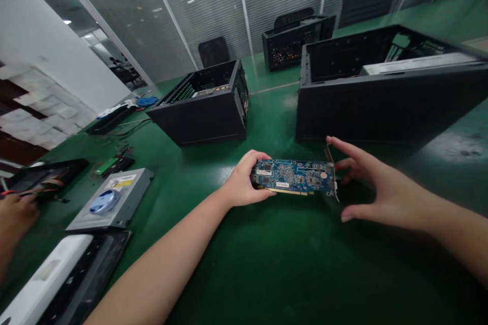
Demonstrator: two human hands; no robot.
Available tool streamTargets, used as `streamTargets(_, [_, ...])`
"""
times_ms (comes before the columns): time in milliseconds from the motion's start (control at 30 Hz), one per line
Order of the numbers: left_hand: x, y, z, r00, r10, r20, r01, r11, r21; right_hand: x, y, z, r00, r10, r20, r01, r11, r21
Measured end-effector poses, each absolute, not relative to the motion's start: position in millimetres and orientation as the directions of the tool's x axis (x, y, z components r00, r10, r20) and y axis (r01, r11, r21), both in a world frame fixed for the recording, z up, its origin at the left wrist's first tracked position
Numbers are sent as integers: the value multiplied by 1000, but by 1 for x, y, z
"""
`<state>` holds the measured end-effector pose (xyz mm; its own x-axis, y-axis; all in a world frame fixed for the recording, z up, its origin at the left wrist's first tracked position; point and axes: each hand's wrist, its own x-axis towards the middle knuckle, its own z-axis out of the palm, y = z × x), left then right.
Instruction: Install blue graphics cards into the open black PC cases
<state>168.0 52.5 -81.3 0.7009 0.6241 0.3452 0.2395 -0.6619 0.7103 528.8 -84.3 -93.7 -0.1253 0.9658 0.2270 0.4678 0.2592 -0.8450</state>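
A blue graphics card is held above the green table, its chip-dotted back side facing me and its gold edge contacts downward. My left hand grips the card's left end between thumb and fingers. At the right end stands the card's metal bracket. Around that bracket my right hand is spread, thumb low and index fingertip at the bracket's top. Its other fingers are partly behind the bracket, and whether they touch it I cannot tell.
Black computer cases stand behind the card: one left, a large one right, one farther back. On the left lie an optical drive, a white-and-black panel and a green circuit board. Another person's hand works at the left edge.
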Motion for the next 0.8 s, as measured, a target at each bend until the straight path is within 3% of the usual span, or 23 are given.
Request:
streamTargets(200, [168,56,-83,705,583,405,203,-712,672,526,-85,-84,-278,923,265,540,378,-752])
streamTargets(800, [168,58,-87,734,489,470,141,-788,599,520,-88,-90,-231,936,267,522,351,-777])
